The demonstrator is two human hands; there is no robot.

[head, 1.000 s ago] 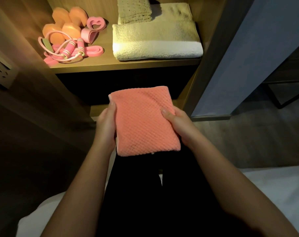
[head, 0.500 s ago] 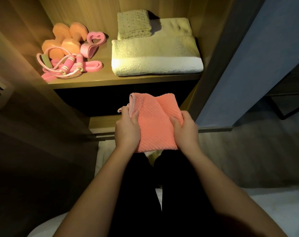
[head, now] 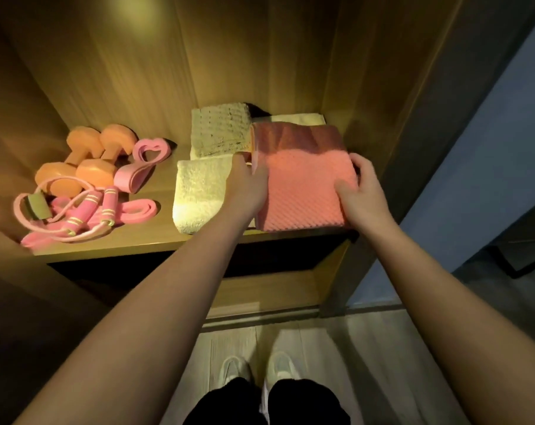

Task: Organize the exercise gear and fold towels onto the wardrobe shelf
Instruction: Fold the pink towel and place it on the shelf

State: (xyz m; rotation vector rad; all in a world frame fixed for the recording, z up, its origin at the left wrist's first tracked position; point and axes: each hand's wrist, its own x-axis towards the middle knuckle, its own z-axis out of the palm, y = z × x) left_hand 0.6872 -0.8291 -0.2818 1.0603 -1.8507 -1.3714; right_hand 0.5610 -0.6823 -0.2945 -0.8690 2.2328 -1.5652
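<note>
A folded pink waffle towel (head: 300,182) lies on top of the cream towel (head: 199,194) on the wooden wardrobe shelf (head: 131,243), at its right side. My left hand (head: 246,185) grips the pink towel's left edge. On the towel's right edge sits my right hand (head: 359,191), thumb on top and fingers curled around the side. A small folded beige towel (head: 220,133) sits behind, also on the cream towel. Two orange dumbbells (head: 85,161), pink resistance bands (head: 143,167) and a pink skipping rope (head: 76,216) lie on the shelf's left half.
The wardrobe's right side panel (head: 413,118) stands close to my right hand. A dark lower compartment (head: 199,265) opens under the shelf. My feet in light shoes (head: 257,369) stand on the wooden floor below.
I stood up and moved to the wardrobe. Both hands carried the pink towel up and forward, from in front of my lap onto the cream towel on the shelf.
</note>
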